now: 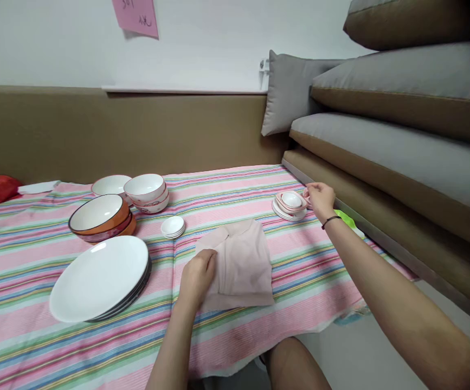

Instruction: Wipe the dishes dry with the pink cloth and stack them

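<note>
A pale pink cloth [245, 265] lies loosely spread in front of me, slightly creased. My left hand [197, 276] is closed on its left edge, with the thumb on top. Over to the right, my right hand [321, 201] pinches a small pink dish [308, 199], mostly covered by the fingers. Whether that dish touches the pile beside it, I cannot tell. The pile has a small white bowl [291, 199] on top, a pink dish [282, 206] under it and white saucers [287, 216] at the bottom.
Left of the cloth are small white dishes [173, 226], white plates [100, 276], orange and red bowls [98, 216] and patterned white bowls [147, 189]. A green object [348, 222] lies behind my right wrist. Stacked cushions [401, 135] border the right side.
</note>
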